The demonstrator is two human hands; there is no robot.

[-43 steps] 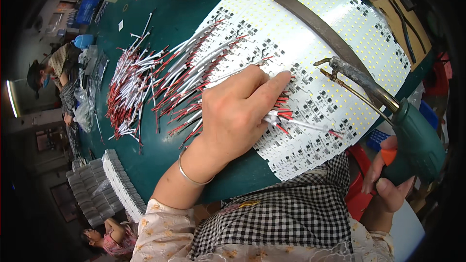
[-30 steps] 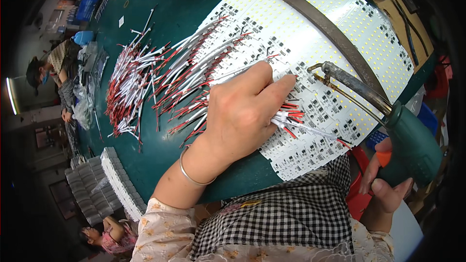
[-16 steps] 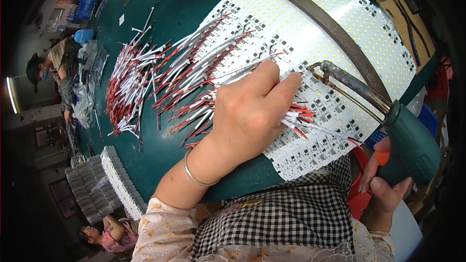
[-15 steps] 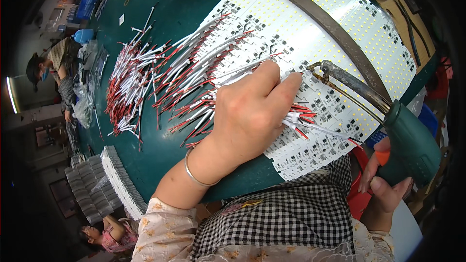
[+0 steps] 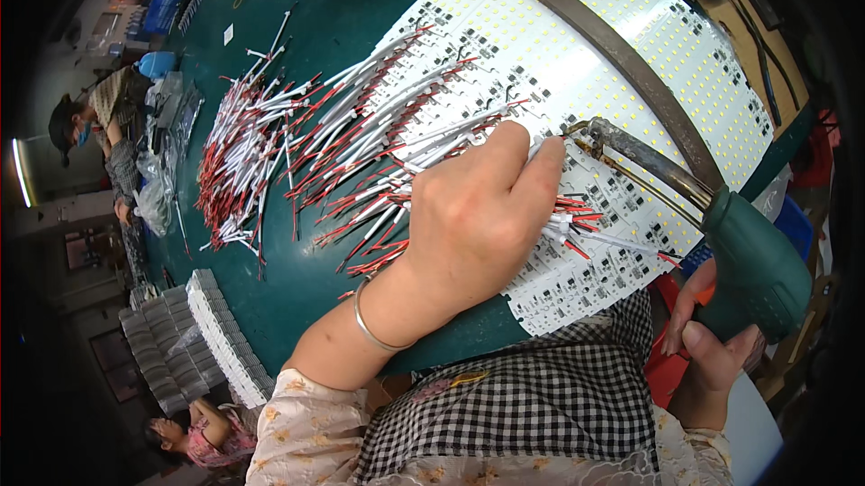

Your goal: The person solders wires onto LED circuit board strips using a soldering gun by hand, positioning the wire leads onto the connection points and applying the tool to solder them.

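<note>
My left hand (image 5: 473,220) is closed over a bundle of wires (image 5: 577,223) in white sleeving with red and black ends, which pokes out on the palm's right side. Thumb and forefinger pinch together above the white LED circuit boards (image 5: 541,292); what lies between the fingertips is hidden. At the lower right, my right hand (image 5: 707,342) grips a green soldering gun (image 5: 757,261) by its handle, near an orange trigger. Its dark tip is down at the boards, right beside my left fingertips. Several sleeved wires (image 5: 396,99) lie in rows over the boards' left part.
A brown curved bar (image 5: 622,54) lies across the boards. On the green table (image 5: 342,13), a pile of loose wires (image 5: 243,153) sits at left. Stacked white and grey parts (image 5: 216,333) stand at lower left. Two other people are at the far left.
My left hand has shifted slightly right with the wires. The soldering gun has moved a little left, its tip closer to my left fingertips.
</note>
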